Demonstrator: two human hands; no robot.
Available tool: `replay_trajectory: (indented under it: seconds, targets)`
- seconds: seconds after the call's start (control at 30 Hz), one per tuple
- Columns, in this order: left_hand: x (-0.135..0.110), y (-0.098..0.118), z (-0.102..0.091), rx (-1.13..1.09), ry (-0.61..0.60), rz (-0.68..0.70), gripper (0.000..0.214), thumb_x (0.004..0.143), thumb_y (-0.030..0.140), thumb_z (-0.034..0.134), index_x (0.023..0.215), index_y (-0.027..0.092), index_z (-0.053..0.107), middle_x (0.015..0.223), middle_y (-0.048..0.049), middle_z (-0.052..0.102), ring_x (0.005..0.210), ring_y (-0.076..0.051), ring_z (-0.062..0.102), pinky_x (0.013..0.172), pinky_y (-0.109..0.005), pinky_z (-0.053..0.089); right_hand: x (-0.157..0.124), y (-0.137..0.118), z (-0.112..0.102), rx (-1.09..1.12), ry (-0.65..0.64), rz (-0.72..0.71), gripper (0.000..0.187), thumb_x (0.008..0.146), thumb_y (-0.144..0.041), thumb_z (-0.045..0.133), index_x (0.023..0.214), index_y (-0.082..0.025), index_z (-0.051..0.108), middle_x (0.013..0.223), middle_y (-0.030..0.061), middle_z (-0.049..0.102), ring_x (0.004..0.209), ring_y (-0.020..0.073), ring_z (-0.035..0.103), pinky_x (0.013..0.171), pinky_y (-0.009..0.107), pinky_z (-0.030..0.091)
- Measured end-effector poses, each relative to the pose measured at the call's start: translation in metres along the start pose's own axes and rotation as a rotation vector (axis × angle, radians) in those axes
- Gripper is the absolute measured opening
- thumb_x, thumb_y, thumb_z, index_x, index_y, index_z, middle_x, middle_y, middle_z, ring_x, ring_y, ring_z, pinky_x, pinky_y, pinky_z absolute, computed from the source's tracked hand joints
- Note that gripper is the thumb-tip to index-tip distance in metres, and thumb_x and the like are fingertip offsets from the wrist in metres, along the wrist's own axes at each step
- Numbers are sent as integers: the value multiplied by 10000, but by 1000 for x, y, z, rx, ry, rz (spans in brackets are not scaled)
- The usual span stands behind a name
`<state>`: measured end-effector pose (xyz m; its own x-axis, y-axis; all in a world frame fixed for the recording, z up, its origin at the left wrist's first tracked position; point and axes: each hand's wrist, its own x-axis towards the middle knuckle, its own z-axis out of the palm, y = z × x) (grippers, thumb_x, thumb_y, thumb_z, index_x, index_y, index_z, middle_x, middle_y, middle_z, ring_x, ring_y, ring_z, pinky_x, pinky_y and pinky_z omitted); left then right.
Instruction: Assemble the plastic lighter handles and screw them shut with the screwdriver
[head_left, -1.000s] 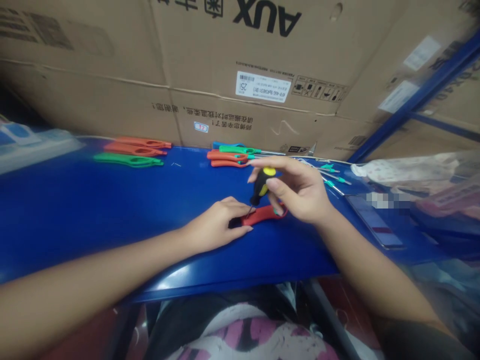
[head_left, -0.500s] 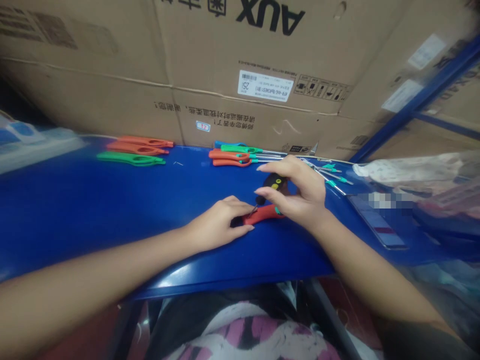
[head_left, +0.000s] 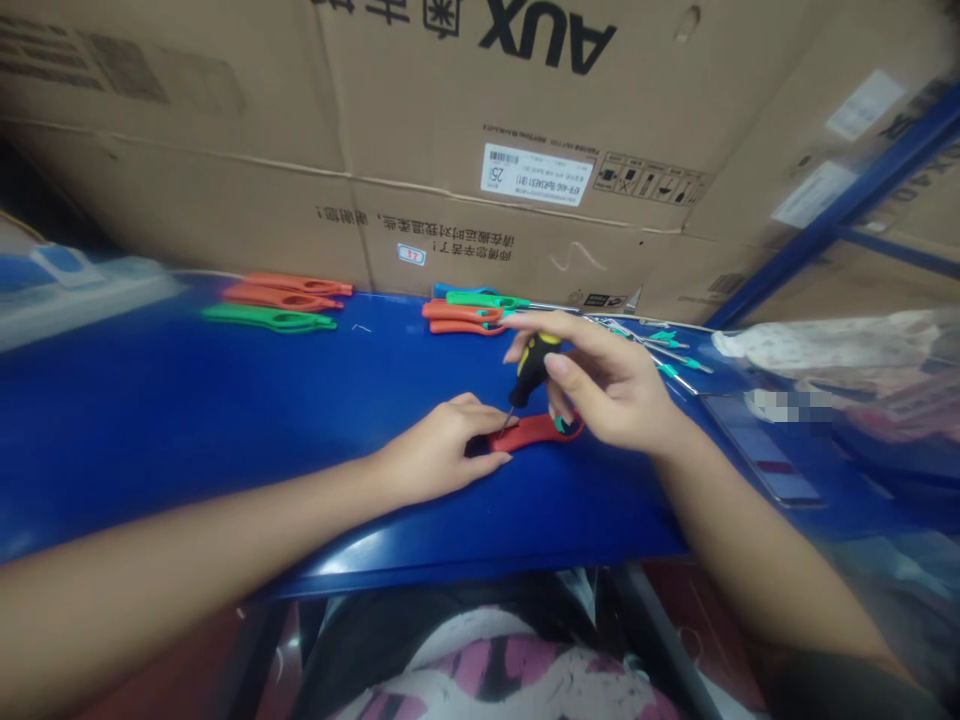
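A red plastic handle piece [head_left: 534, 432] lies flat on the blue table [head_left: 225, 400] in the middle. My left hand [head_left: 439, 448] presses down on its left end with curled fingers. My right hand [head_left: 600, 380] grips a short black-and-yellow screwdriver [head_left: 531, 366] between thumb and fingers. The screwdriver stands nearly upright and its thin tip meets the red piece beside my left fingertips.
Orange and green handle pieces [head_left: 277, 300] lie at the back left, and more orange, green and blue ones [head_left: 469, 310] behind my right hand. Small green-tipped metal parts [head_left: 667, 350] and a dark phone [head_left: 765, 450] lie to the right. Large cardboard boxes [head_left: 487, 150] wall the back.
My right hand has tipped the screwdriver from a lowered, slanted position back up to nearly upright. My left hand and the red piece have stayed in place.
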<state>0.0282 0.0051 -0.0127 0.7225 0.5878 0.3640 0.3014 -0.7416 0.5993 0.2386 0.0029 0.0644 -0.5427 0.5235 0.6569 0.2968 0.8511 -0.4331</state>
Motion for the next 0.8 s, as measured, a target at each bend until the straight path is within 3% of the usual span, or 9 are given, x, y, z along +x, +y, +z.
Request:
replay_trajectory:
  seconds: [0.13, 0.2, 0.33, 0.4, 0.47, 0.53, 0.6, 0.73, 0.8]
  targets:
    - [0, 0, 1, 10, 6, -17, 280, 893, 197, 696, 1172, 187, 713, 1122, -63, 761, 995, -227, 667, 934, -376, 507, 0, -2, 1, -47, 66, -59, 175, 962, -234, 599, 1105, -218, 698, 969, 56, 728, 818, 169, 681, 718, 311, 574]
    - [-1, -1, 2, 23, 10, -18, 274, 889, 185, 693, 1162, 188, 719, 1116, -66, 759, 1015, -232, 667, 938, -378, 514, 0, -5, 6, -117, 87, -120, 149, 942, -244, 638, 1073, -217, 704, 915, 51, 723, 810, 172, 663, 743, 325, 572]
    - [-2, -2, 4, 46, 23, -35, 178, 877, 180, 705, 1051, 192, 741, 1033, -54, 765, 970, -235, 682, 875, -358, 536, -1, -10, 16, -215, 180, -193, 164, 879, -285, 741, 1017, -204, 711, 810, 33, 657, 696, 146, 600, 645, 289, 553]
    - [-2, 0, 3, 45, 27, -49, 183, 870, 189, 719, 1051, 184, 741, 1010, -55, 765, 956, -236, 682, 866, -359, 538, -2, -10, 17, -211, 186, -204, 225, 889, -277, 729, 1098, -198, 700, 875, 51, 670, 785, 163, 626, 702, 303, 569]
    - [-1, 2, 2, 36, 18, -56, 228, 869, 200, 725, 1096, 180, 734, 1031, -60, 765, 966, -237, 674, 885, -366, 535, -3, -8, 16, -102, 110, -128, 345, 956, -244, 625, 1298, -198, 617, 1049, 88, 688, 912, 176, 650, 749, 310, 582]
    - [0, 4, 0, 32, 7, -65, 269, 871, 205, 724, 1140, 181, 726, 1063, -61, 765, 983, -238, 666, 903, -372, 530, -4, -4, 14, 71, 22, 5, 437, 1004, -218, 516, 1440, -213, 496, 1156, 100, 673, 898, 157, 666, 674, 272, 583]
    - [0, 4, 0, 31, 6, -71, 296, 873, 209, 723, 1168, 183, 719, 1089, -60, 766, 1001, -239, 662, 914, -375, 528, -5, 1, 14, 180, 10, 86, 411, 1000, -230, 521, 1412, -222, 518, 1131, 85, 670, 827, 138, 669, 593, 235, 564]
    - [0, 2, 2, 32, 32, -85, 293, 855, 214, 740, 1146, 182, 728, 1103, -64, 771, 1017, -249, 671, 922, -390, 534, -7, 10, 21, -2, 233, 68, 240, 863, -297, 741, 1078, -215, 672, 994, 44, 656, 686, 115, 594, 551, 239, 534]
    - [0, 2, 3, 38, 44, -94, 274, 848, 217, 746, 1119, 180, 735, 1102, -70, 771, 1025, -256, 675, 925, -399, 535, -8, 10, 24, -99, 284, 23, 262, 854, -307, 750, 1088, -225, 667, 991, 45, 662, 672, 119, 564, 561, 259, 531]
